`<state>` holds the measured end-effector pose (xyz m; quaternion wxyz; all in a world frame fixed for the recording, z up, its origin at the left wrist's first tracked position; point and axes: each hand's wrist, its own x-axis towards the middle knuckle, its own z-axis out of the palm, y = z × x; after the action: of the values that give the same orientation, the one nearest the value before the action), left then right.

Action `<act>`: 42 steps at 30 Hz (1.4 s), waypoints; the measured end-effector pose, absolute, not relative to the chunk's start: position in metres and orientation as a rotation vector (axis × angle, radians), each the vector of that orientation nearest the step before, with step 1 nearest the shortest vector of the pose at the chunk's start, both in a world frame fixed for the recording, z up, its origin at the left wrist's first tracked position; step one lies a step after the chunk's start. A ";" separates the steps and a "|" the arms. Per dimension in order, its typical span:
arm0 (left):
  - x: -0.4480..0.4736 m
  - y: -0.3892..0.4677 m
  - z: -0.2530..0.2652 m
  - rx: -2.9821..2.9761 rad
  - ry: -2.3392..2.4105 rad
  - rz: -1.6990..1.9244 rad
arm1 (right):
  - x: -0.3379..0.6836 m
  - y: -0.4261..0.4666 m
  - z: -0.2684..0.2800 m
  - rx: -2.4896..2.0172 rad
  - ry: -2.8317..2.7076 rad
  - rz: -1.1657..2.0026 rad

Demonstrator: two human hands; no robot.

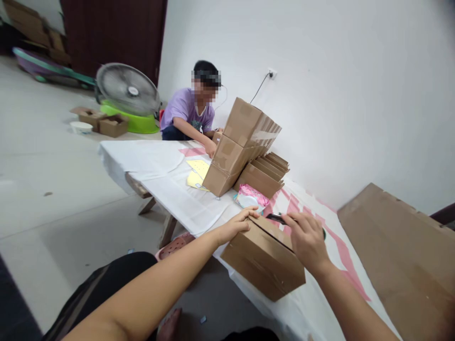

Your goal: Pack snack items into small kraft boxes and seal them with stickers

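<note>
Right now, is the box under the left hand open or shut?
The box looks nearly shut: its top flaps are folded over, with a dark gap along the seam. Whether anything seals it, I cannot tell.

We count one left hand (235, 226), one right hand (308, 237), one cutter (276, 218), one foreground box (263, 266), three stacked tiers (228, 155), one fan (125, 90).

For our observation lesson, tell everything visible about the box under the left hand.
The box looks like plain brown cardboard, with flat sides and a dark gap along its top. It sits at the edge of the white-covered table. The left hand touches its top at one end; the right hand, holding a dark tool, is at the other, contact unclear. Its contents are hidden.
</note>
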<state>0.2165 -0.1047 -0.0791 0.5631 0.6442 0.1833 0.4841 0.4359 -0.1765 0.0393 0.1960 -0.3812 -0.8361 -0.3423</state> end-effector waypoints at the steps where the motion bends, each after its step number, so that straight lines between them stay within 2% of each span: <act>1: 0.216 -0.105 -0.079 1.529 0.428 1.141 | 0.421 -0.174 0.041 -1.024 -2.416 -0.982; 7: 0.212 -0.109 -0.072 1.581 0.443 1.117 | 0.394 -0.169 0.041 -0.922 -2.692 -1.000; 14: 0.206 -0.118 -0.064 1.621 0.458 1.081 | 0.449 -0.197 0.040 -0.942 -2.775 -1.002; 21: 0.213 -0.105 -0.076 1.676 0.493 1.088 | 0.502 -0.226 0.035 -1.099 -2.751 -0.999; 25: 0.215 -0.101 -0.082 1.692 0.486 1.084 | 0.525 -0.234 0.024 -1.247 -2.592 -0.945; 30: 0.215 -0.101 -0.082 1.664 0.470 1.096 | 0.563 -0.239 -0.030 -1.487 -2.225 -0.695; 36: 0.216 -0.101 -0.083 1.674 0.496 1.098 | 0.601 -0.248 -0.110 -1.821 -2.160 -0.272; 39: 0.215 -0.102 -0.082 1.671 0.496 1.093 | 0.612 -0.245 -0.120 -1.953 -2.203 -0.131; 42: 0.216 -0.102 -0.081 1.660 0.488 1.099 | 0.612 -0.230 -0.100 -2.009 -2.182 -0.163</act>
<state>0.2157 -0.1024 -0.0814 0.5191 0.6922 0.2035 0.4583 0.6125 -0.2299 -0.1001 0.0857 -0.6738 -0.7319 -0.0547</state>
